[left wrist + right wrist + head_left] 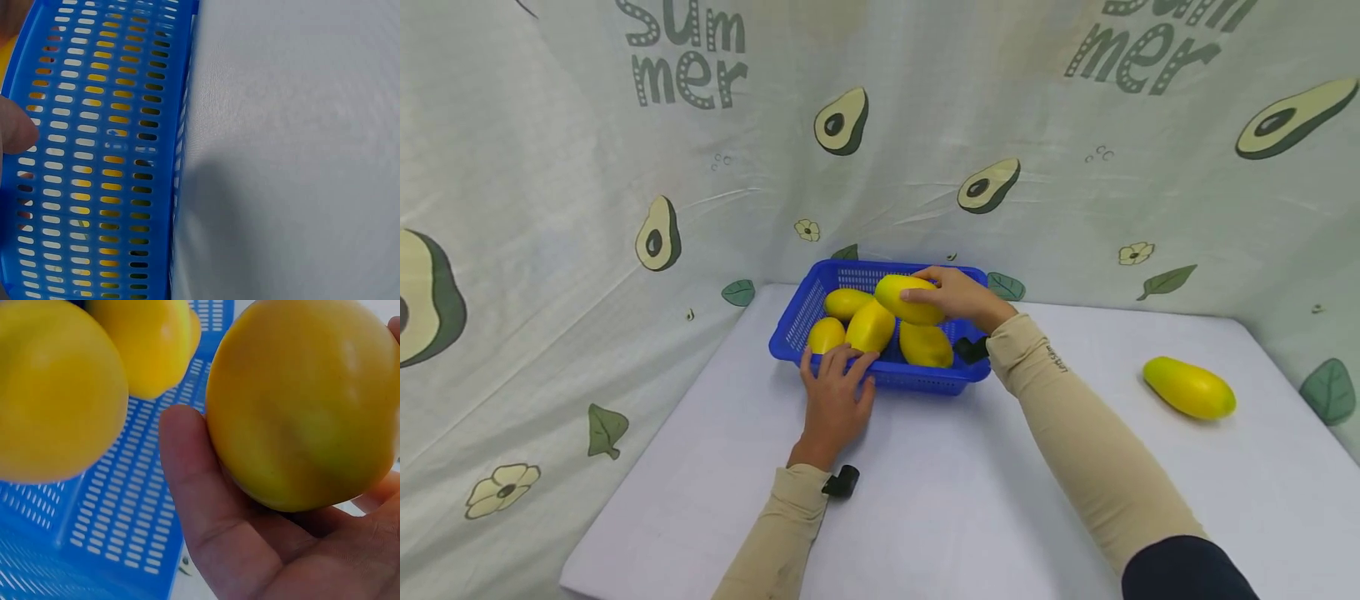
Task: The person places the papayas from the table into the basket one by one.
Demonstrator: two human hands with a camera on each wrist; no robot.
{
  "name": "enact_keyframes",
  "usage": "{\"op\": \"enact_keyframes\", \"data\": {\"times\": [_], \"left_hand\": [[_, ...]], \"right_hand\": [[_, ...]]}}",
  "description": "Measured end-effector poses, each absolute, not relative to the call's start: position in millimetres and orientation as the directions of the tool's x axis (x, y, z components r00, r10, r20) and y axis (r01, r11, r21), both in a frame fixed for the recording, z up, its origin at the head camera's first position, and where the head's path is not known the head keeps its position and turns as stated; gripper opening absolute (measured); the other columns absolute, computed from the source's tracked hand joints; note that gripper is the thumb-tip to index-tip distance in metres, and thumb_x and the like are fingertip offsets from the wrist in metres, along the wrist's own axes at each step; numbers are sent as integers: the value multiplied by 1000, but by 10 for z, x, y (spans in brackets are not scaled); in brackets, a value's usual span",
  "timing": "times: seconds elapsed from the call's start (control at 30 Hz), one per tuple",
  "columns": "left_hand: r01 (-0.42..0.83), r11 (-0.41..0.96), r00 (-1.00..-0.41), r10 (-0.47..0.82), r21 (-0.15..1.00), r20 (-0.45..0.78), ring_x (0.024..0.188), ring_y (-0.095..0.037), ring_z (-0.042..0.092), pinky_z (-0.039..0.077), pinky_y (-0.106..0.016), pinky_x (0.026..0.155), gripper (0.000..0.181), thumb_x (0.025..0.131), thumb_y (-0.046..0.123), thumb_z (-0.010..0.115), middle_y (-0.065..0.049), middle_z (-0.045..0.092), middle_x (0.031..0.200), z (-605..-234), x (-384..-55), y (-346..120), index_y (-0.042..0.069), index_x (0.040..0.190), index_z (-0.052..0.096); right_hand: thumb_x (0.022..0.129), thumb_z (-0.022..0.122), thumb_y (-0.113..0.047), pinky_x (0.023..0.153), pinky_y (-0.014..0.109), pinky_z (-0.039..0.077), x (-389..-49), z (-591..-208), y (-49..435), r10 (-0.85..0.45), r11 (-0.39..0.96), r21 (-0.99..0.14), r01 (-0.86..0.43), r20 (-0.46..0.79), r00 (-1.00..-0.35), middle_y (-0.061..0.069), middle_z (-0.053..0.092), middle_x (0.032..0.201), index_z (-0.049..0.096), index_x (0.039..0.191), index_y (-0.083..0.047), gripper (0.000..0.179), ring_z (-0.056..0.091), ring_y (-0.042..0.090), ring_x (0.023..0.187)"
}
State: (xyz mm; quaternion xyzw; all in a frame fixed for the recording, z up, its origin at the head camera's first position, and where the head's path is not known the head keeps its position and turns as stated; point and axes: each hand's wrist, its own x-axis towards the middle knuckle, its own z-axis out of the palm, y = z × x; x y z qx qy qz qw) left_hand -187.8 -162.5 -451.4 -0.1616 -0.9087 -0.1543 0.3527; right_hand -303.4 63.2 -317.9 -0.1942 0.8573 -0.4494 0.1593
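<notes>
A blue perforated plastic basket [928, 382] stands at the back of the white table. Its near rim is held by my left hand [835, 408], fingers over the edge and thumb [15, 128] against the outer wall. Above the basket's right half, my right hand [958, 293] grips a long yellow fruit [906, 298] with a greenish end [306, 419]. Several other yellow fruits lie inside, including a plump one [871, 327] in the middle and another [927, 346] under the held one.
One more long yellow fruit [1190, 388] with green tips lies on the table's right side. A hanging cloth [910, 217] printed with avocados rises right behind the basket and along the left. The white tabletop [917, 500] stretches in front of the basket.
</notes>
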Motion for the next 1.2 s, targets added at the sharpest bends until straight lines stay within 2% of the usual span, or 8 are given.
{"op": "enact_keyframes", "data": {"times": [0.43, 0.83, 1.0, 1.2], "left_hand": [[417, 893, -689, 191, 168, 699, 131, -28, 47, 8, -69, 112, 33, 92, 20, 66, -7, 61, 120, -4523, -1850, -1633, 19, 126, 69], [401, 900, -695, 180, 168, 696, 130, -28, 47, 7, -67, 113, 34, 92, 19, 66, -7, 61, 120, -4509, -1863, -1636, 19, 126, 69], [400, 901, -697, 182, 165, 694, 131, -27, 47, 10, -69, 112, 34, 92, 19, 65, -7, 61, 121, -4518, -1868, -1637, 19, 126, 69], [416, 894, -679, 184, 165, 710, 130, -28, 48, 12, -70, 111, 34, 91, 18, 66, -7, 62, 119, -4525, -1883, -1636, 19, 125, 69]], "right_hand": [[92, 66, -53, 85, 45, 57, -2955, -3244, 534, -476, 527, -830, -180, -113, -872, 12, 55, 135, 47, 145, -10, 71, 59, 30, 110], [93, 64, -55, 83, 42, 57, -2965, -3217, 520, -471, 535, -822, -192, -102, -876, 13, 52, 140, 45, 148, -10, 74, 59, 29, 112], [92, 65, -56, 82, 42, 58, -2972, -3200, 518, -482, 530, -824, -198, -101, -871, 14, 52, 140, 44, 149, -10, 76, 60, 29, 111], [94, 63, -52, 87, 46, 56, -2965, -3139, 518, -486, 519, -837, -173, -122, -866, 15, 48, 146, 45, 149, -10, 72, 57, 33, 119]]}}
